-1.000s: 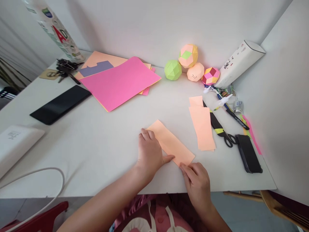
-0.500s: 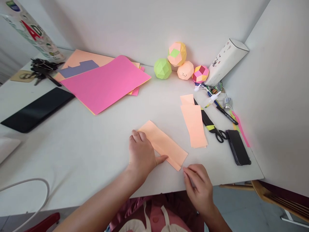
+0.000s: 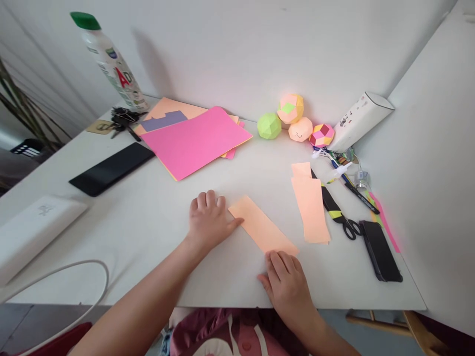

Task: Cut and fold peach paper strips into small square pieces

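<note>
Toward the worktop's [image 3: 148,237] front edge: one peach strip [image 3: 261,225] lies flat and slanted, its long way going from the back left to the front right.
Left hand [image 3: 208,222]: nearer the strip's back end; thumb stuck out and touching that end, other fingers bunched beside it, pinching nothing.
Right hand [image 3: 287,282]: fingers lie on the strip's front end, thumb spread off to the left, pinching nothing.
Strip from the fingers: right of the left hand's, beyond the right hand's.
Peach pieces [image 3: 311,210]: at least two, overlapping, nearer the right edge.
Paper balls [image 3: 269,126]: four, by the back edge.
Scissors [image 3: 333,207]: one pair, by the pieces.
</note>
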Available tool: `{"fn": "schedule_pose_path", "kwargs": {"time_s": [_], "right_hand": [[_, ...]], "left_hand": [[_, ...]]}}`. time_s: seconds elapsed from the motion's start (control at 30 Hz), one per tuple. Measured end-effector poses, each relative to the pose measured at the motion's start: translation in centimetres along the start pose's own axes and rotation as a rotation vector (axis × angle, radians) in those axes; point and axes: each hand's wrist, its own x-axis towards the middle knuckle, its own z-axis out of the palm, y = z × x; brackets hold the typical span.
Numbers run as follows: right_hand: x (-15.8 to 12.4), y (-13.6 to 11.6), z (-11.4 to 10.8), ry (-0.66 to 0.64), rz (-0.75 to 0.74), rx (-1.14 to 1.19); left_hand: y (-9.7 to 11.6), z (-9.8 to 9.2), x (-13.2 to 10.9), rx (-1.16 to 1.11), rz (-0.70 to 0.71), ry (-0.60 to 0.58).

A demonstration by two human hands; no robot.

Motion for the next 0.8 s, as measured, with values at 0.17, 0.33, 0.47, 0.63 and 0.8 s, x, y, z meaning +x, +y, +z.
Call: {"fn": "schedule_pose_path", "kwargs": {"time_s": [0.17,0.33,0.47,0.63,0.8], "right_hand": [[0.7,0.3,0.2,0.035,-0.061,-0.056],[2.0,1.0,0.3,0.06,-0.132,-0.095],[3.3,1.8,0.0,-0.011,-0.152,-0.035],[4.8,3.1,-0.1,-0.138,-0.142,0.102],[7.6,3.4,0.0,-0.494,-0.124,0.017]], "left_hand": [[-1.9,0.6,1.5,-0.054,-0.197,0.012],[-1.9,0.1,1.1,-0.309,-0.044,0.26],[-0.5,0.2,0.6,-0.442,0.329,0.134],[0.5,0.7,0.9,-0.471,0.395,-0.007],[-0.5,0.4,1.8,-0.45,0.248,-0.074]]}}
